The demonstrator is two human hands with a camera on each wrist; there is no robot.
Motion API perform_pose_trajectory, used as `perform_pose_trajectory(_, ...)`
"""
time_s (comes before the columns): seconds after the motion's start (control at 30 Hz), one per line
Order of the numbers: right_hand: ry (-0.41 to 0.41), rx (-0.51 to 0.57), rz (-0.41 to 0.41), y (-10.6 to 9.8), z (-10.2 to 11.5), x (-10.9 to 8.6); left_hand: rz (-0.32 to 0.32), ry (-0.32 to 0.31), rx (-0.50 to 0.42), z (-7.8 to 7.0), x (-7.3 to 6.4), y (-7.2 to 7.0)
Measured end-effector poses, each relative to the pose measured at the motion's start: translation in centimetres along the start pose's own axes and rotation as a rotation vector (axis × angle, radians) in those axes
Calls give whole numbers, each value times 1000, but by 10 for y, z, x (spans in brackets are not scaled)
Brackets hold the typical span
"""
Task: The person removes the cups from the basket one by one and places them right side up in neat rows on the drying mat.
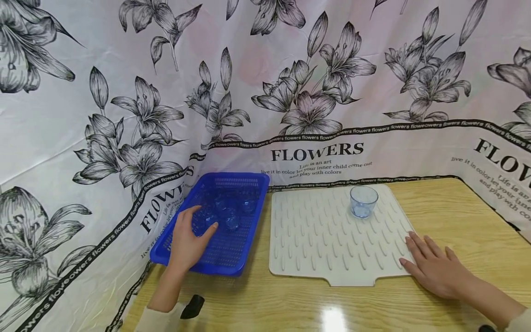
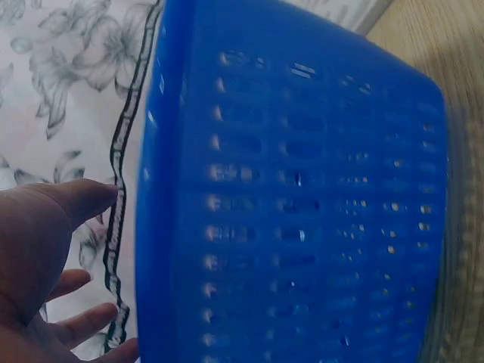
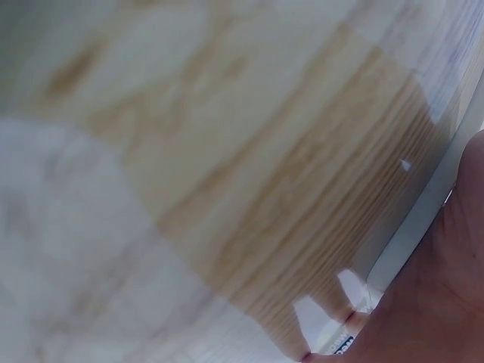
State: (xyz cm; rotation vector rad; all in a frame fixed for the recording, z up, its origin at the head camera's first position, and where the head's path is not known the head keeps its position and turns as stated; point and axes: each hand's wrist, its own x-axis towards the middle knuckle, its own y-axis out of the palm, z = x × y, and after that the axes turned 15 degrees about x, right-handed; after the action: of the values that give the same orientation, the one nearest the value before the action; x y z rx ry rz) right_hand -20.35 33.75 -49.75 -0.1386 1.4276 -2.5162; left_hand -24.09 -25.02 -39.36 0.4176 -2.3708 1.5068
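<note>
My left hand hangs over the near left side of a blue plastic basket, thumb and fingers spread and holding nothing. Inside the basket lie several clear bluish glasses, partly hidden by the hand. In the left wrist view the hand appears beside the slotted basket wall. My right hand rests flat on the table, its fingertips at the right edge of a white ridged drying mat. One bluish glass stands on the mat toward its far right.
The wood-grain table carries the basket at left and the mat at right. A white curtain printed with black flowers hangs behind and along the left, close against the basket's far side.
</note>
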Motion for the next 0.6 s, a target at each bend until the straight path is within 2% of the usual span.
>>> perform_pose_trajectory(0.13, 2, -6, -8, 0, -1, 0, -47, -26, -3, 9, 0, 0)
perform_pose_trajectory(0.3, 6, -3, -13, 2, -1, -2, -46, -52, 4, 18, 1, -3)
perform_pose_trajectory(0.4, 5, -6, -15, 2, -1, -3, -1, -62, 0, 24, 3, -4)
perform_pose_trajectory(0.6, 0, -12, -10, 1, 0, -2, 148, -122, 5, 34, 9, -6)
